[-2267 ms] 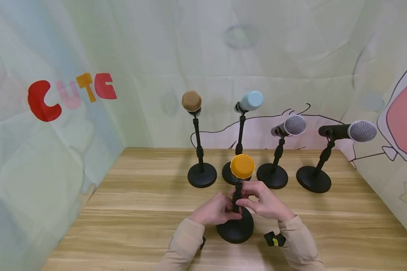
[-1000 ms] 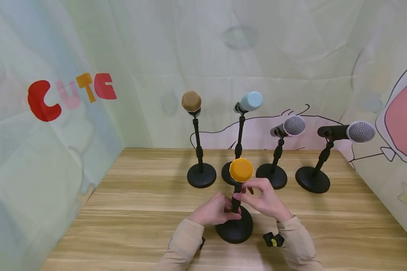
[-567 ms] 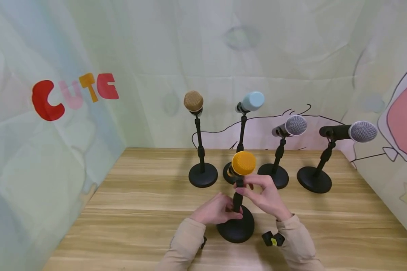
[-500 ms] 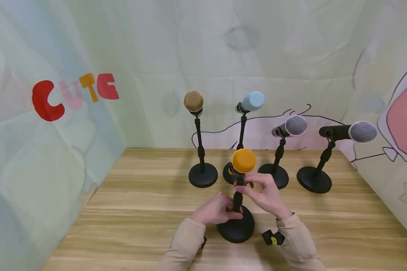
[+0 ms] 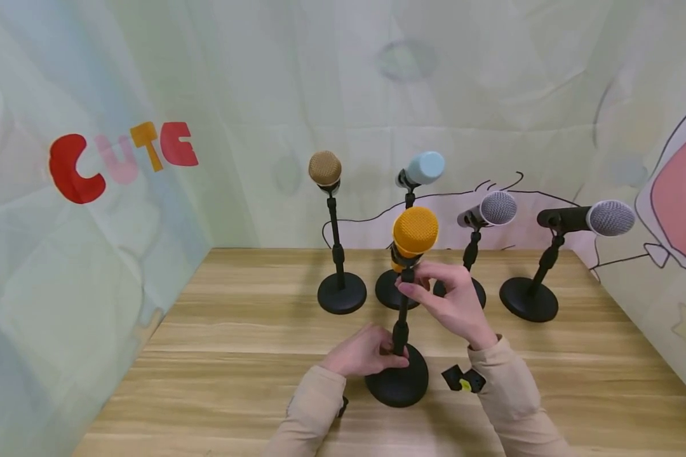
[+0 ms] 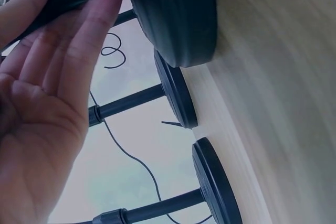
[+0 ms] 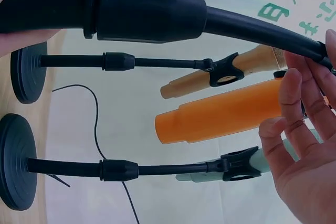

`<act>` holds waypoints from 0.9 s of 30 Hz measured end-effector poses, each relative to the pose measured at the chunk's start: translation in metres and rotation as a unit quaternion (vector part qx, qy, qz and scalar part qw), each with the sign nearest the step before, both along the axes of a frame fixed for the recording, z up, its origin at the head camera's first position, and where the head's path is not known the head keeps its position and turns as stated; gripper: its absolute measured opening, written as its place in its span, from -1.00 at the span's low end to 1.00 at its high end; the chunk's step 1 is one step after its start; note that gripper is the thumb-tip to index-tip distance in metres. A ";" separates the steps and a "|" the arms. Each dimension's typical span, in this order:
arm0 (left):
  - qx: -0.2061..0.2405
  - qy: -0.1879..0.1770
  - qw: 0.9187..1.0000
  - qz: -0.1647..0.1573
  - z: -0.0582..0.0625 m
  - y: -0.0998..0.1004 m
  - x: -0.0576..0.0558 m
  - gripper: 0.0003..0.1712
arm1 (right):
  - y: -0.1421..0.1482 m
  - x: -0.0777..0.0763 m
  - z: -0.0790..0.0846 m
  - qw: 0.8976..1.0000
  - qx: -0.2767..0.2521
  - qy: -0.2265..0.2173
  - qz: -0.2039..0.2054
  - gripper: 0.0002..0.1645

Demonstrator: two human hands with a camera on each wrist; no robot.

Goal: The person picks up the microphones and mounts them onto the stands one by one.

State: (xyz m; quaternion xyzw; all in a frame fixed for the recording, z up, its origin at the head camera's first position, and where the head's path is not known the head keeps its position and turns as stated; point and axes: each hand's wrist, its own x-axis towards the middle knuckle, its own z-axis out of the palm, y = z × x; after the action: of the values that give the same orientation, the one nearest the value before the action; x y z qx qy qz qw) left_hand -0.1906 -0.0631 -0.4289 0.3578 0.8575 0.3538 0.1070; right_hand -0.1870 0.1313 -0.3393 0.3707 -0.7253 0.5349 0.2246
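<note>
An orange microphone (image 5: pixel 415 231) sits tilted in the clip of a black desk stand (image 5: pixel 397 384), whose round base is on the wooden table. My left hand (image 5: pixel 361 352) grips the stand's lower tube just above the base; in the left wrist view its fingers (image 6: pixel 79 66) lie along the tube. Higher up, my right hand (image 5: pixel 454 298) pinches the thin upper rod just beneath the clip. The right wrist view shows the collar (image 7: pixel 149 9) between both hands, with a length of thin rod out of it. The orange handle (image 7: pixel 220 114) hangs beside the right fingers, untouched as far as visible.
Behind stand a tan microphone (image 5: pixel 324 168), a light blue one (image 5: pixel 426 167), a grey one (image 5: pixel 498 208) and a black one with a silver grille (image 5: pixel 610 218), each on its stand. A printed cloth backdrop (image 5: pixel 263 127) encloses the wooden table (image 5: pixel 234 355).
My right hand has risen with the rod and the orange microphone, and more thin rod now shows above the collar. My left hand and the base have stayed in place.
</note>
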 end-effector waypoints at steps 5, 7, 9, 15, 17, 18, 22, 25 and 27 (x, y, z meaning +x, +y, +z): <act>0.000 -0.001 1.000 0.000 0.001 0.000 -0.001 -0.88 | -0.001 -0.001 -0.002 1.000 -0.011 0.003 0.005 -0.94; -0.001 -0.001 1.000 -0.001 0.001 -0.001 -0.001 -0.88 | 0.000 0.000 -0.004 1.000 -0.009 -0.003 0.014 -0.97; -0.002 0.003 1.000 -0.002 0.000 0.000 -0.001 -0.88 | 0.001 0.002 -0.007 0.999 0.004 -0.011 0.030 -0.90; 0.002 0.006 1.000 -0.006 -0.001 0.000 -0.002 -0.88 | 0.007 0.011 -0.022 0.995 0.060 -0.034 0.070 -0.31; 0.004 0.005 1.000 -0.005 -0.001 0.001 -0.002 -0.88 | 0.007 0.013 -0.025 0.995 0.049 -0.042 0.075 -0.29; 0.005 0.006 1.000 -0.005 -0.001 0.001 -0.002 -0.88 | 0.006 0.014 -0.025 0.995 0.040 -0.042 0.078 -0.34; 0.018 -0.001 1.000 -0.001 -0.001 0.001 -0.002 -0.87 | 0.002 0.014 -0.022 0.995 -0.003 -0.035 0.093 -0.57; 0.065 -0.048 0.997 0.022 0.000 0.001 -0.001 -0.81 | 0.001 0.015 -0.022 0.994 -0.014 -0.034 0.107 -0.57; 0.116 -0.063 0.990 0.048 0.003 0.001 0.001 -0.75 | 0.000 0.015 -0.022 0.993 -0.019 -0.039 0.113 -0.56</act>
State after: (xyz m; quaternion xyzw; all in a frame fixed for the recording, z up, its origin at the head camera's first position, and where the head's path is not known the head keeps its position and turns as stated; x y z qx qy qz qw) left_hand -0.1900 -0.0619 -0.4260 0.3035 0.8183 0.4775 0.1012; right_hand -0.1721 0.1317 -0.3617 0.4250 -0.6766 0.5844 0.1417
